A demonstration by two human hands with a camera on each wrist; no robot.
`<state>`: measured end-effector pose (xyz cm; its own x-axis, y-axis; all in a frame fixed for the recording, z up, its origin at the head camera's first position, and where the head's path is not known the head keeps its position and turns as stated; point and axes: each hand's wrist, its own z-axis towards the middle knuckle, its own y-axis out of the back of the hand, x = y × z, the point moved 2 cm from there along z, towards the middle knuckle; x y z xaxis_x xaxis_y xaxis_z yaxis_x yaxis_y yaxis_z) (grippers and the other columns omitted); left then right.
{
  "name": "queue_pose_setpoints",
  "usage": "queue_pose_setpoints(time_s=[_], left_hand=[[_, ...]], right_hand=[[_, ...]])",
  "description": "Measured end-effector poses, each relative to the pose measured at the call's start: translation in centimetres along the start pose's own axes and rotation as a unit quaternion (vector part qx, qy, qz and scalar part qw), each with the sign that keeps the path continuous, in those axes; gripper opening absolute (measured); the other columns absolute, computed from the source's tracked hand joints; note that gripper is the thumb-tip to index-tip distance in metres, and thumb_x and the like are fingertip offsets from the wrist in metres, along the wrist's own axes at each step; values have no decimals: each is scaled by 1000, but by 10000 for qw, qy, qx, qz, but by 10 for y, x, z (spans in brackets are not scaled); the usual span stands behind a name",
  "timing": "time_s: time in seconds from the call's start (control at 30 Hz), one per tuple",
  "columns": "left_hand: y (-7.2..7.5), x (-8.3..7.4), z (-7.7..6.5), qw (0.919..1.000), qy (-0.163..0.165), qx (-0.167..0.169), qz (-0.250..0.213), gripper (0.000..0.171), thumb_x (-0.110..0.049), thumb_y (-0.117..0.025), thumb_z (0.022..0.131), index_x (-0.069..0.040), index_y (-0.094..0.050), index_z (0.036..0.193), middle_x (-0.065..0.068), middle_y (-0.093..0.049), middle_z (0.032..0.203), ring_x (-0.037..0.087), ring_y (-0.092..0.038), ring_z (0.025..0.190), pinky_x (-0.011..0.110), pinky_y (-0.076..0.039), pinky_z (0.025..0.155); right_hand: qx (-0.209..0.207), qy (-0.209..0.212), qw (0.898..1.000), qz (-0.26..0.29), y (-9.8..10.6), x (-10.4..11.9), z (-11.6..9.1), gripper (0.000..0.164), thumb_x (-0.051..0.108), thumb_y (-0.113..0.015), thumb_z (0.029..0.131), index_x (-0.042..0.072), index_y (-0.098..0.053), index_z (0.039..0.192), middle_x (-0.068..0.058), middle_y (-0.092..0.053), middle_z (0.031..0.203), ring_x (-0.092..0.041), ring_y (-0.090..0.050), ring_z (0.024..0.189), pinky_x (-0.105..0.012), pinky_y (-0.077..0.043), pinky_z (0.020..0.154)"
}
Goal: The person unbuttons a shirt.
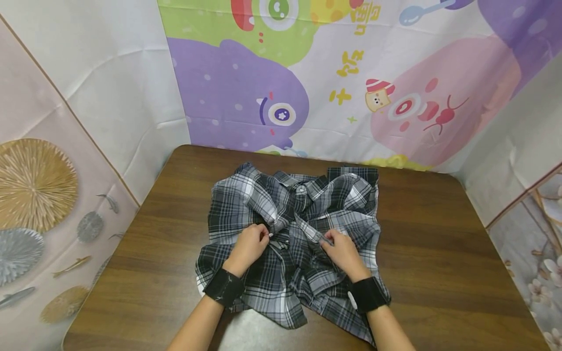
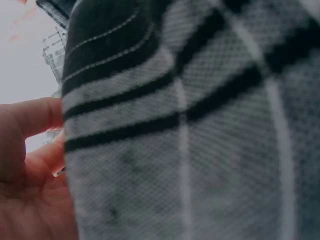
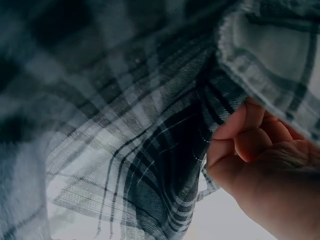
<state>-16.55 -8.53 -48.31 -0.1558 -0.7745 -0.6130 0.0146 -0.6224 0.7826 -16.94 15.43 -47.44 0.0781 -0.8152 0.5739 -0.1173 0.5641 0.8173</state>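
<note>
Nearest the camera, two bare forearms (image 1: 197,324) reach in over the near edge, the left wearing a black wristband (image 1: 225,287) and the right a matching black band (image 1: 369,295). At far left hangs a pale cloth panel (image 1: 26,102) printed with gold and silver discs and small fish. Next comes the brown wooden tabletop (image 1: 123,278), and on its middle lies a rumpled plaid shirt (image 1: 291,248) in black, grey and white, its collar toward the far side. The left hand (image 1: 250,246) pinches the shirt left of its centre, beside a small white spot; in the left wrist view, cloth hides the fingertips. Behind, a cartoon backdrop (image 1: 329,126) shows purple, green and pink creatures with yellow lettering. The right hand (image 1: 344,251) has its fingers curled, gripping a strip of the shirt right of centre, with loose folds around it. At far right stands a grey panel (image 1: 544,263) with white blossoms.
</note>
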Motion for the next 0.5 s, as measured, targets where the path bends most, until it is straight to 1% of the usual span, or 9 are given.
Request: queue_pose_setpoints(time_s=[0.13,0.3,0.4,0.5], left_hand=[[-1,0,0,10000,14,50,38,6,-7,-58,87,-6,-61,82,5,-54,74,14,-46,63,26,-39,57],[-1,-1,-1,9998,52,90,150,7,-8,-59,87,-7,-61,80,5,-53,74,14,-45,61,26,-38,55],[-1,-3,-1,9997,55,75,236,9,-9,-59,87,-8,-60,79,4,-53,73,15,-45,61,27,-37,55],[-1,-3,-1,9996,35,78,286,9,-9,-60,87,-9,-60,78,4,-53,72,15,-45,61,27,-37,55]], right_hand=[[55,-57,10000,-10,-2,-2,2,17,16,-63,86,2,-60,94,-14,-66,92,-24,-59,75,-40,-47,70],[154,-110,9997,139,1,-2,2,24,19,-62,88,0,-60,102,-16,-65,99,-29,-61,87,-43,-48,76],[220,-101,9991,350,7,0,2,25,20,-61,88,2,-60,104,-12,-63,92,-25,-58,81,-39,-47,72],[277,-41,9981,548,14,2,2,22,20,-61,88,3,-60,102,-7,-58,82,-18,-52,71,-32,-43,65]])
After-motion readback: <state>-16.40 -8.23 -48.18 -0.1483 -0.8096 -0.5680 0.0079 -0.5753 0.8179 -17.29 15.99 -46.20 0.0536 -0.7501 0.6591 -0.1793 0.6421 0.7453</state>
